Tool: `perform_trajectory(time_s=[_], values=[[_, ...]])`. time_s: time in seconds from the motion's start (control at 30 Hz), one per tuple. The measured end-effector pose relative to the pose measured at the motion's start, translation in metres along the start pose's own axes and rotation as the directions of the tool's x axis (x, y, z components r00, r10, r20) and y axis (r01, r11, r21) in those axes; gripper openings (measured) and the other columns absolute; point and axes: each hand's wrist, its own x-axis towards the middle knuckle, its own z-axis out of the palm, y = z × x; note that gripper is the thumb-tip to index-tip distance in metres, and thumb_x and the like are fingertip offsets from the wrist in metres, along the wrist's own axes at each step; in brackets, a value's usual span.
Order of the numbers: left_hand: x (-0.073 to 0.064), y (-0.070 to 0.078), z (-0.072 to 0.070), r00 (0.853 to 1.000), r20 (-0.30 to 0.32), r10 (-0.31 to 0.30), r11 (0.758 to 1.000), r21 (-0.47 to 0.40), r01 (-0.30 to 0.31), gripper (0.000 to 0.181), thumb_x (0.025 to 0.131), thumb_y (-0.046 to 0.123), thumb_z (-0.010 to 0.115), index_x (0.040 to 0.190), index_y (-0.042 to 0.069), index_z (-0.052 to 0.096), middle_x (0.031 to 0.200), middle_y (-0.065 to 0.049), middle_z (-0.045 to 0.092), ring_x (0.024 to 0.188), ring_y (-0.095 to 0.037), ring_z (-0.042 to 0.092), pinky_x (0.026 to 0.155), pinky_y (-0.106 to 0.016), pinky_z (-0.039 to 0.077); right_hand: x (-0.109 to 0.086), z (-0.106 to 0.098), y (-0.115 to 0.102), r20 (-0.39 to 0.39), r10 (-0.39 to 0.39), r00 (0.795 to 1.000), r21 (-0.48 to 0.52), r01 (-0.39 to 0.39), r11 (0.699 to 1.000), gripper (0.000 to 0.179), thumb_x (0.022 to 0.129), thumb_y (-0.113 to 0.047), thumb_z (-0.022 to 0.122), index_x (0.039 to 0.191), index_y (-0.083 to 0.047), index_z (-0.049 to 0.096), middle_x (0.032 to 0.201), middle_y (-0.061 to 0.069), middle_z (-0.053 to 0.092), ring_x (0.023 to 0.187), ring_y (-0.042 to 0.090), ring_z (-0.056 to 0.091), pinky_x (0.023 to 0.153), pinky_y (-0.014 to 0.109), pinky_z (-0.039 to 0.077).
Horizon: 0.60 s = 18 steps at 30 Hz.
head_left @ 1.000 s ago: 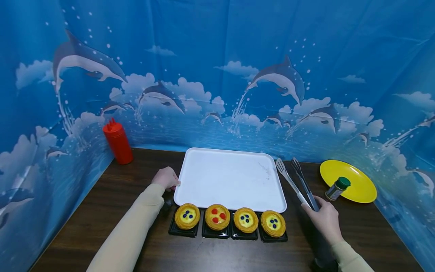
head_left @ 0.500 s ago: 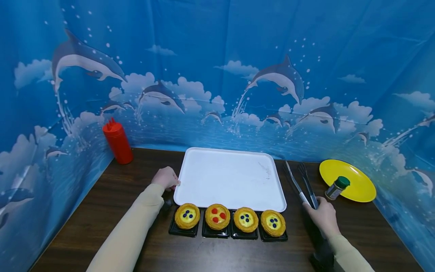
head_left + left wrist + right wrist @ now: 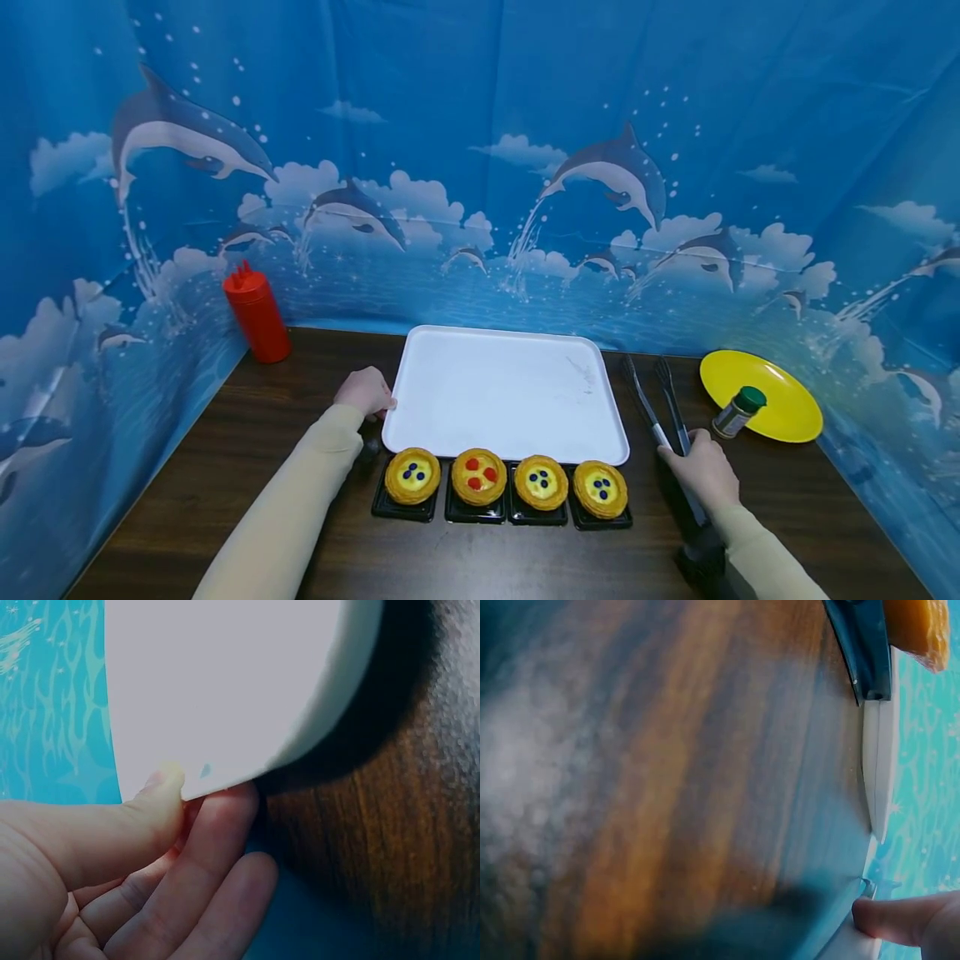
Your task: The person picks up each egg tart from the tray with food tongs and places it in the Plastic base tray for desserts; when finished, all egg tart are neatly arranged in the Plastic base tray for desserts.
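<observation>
My left hand (image 3: 365, 392) pinches the left edge of a white rectangular tray (image 3: 502, 392). In the left wrist view the thumb (image 3: 161, 795) lies on top of the rim and the fingers are below it. On the right, my right hand (image 3: 703, 475) holds a pair of tongs (image 3: 681, 429) low at the tabletop, with their two arms spread apart and pointing away. In the right wrist view only the thumb (image 3: 900, 919) shows, against the tongs; the other fingers are hidden there.
Several egg tarts in black holders line the tray's front edge; one tart (image 3: 478, 477) has red pieces, another (image 3: 413, 476) dark blue ones. A green-capped jar (image 3: 738, 412) stands by a yellow plate (image 3: 780, 404). A red squeeze bottle (image 3: 257, 315) stands back left, before a dolphin curtain (image 3: 450, 167).
My right hand has lowered the tongs to the tabletop, and their tips have shifted slightly right. The left hand stays on the tray edge.
</observation>
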Motion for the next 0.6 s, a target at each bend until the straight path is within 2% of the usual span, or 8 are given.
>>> perform_trajectory(time_s=[0.2, 0.33, 0.47, 0.6], values=[[0.002, 0.002, 0.001, 1.000, -0.014, 0.003, 1.000, 0.026, -0.002, 0.015, 0.085, 0.013, 0.071, 0.080, 0.000, 0.068, 0.067, -0.008, 0.064, 0.065, -0.021, 0.060, 0.067, -0.035, 0.053, 0.003, -0.001, 0.001, 0.034, -0.005, 0.999, 0.029, 0.004, 1.000, 0.077, 0.085, -0.040, 0.066, 0.127, 0.016, 0.033, 0.104, 0.033, 0.052, 0.083, 0.035, 0.052, 0.075, 0.046, 0.051], [0.003, 0.001, 0.002, 1.000, -0.012, -0.004, 1.000, 0.014, 0.004, 0.015, 0.085, 0.014, 0.071, 0.080, 0.000, 0.068, 0.067, -0.008, 0.064, 0.066, -0.022, 0.060, 0.067, -0.035, 0.054, 0.002, -0.002, 0.001, 0.024, -0.034, 0.999, 0.037, 0.033, 0.999, 0.086, 0.083, -0.044, 0.068, 0.132, 0.014, 0.029, 0.116, 0.037, 0.043, 0.094, 0.041, 0.046, 0.083, 0.054, 0.048], [0.007, -0.003, 0.002, 1.000, -0.013, -0.009, 1.000, -0.010, 0.009, 0.016, 0.085, 0.015, 0.071, 0.080, 0.000, 0.069, 0.067, -0.008, 0.065, 0.066, -0.022, 0.061, 0.068, -0.035, 0.053, -0.003, -0.001, -0.004, -0.012, -0.102, 0.995, 0.027, 0.102, 0.994, 0.094, 0.081, -0.050, 0.067, 0.139, 0.010, 0.025, 0.126, 0.037, 0.036, 0.103, 0.046, 0.038, 0.087, 0.060, 0.044], [0.010, -0.010, 0.004, 0.999, -0.031, -0.003, 0.997, -0.080, 0.001, 0.017, 0.086, 0.016, 0.069, 0.083, -0.001, 0.070, 0.070, -0.009, 0.064, 0.067, -0.021, 0.060, 0.067, -0.033, 0.053, -0.008, -0.003, -0.014, -0.072, -0.220, 0.973, 0.001, 0.221, 0.975, 0.088, 0.083, -0.048, 0.066, 0.140, 0.007, 0.028, 0.123, 0.034, 0.041, 0.101, 0.043, 0.041, 0.087, 0.060, 0.041]])
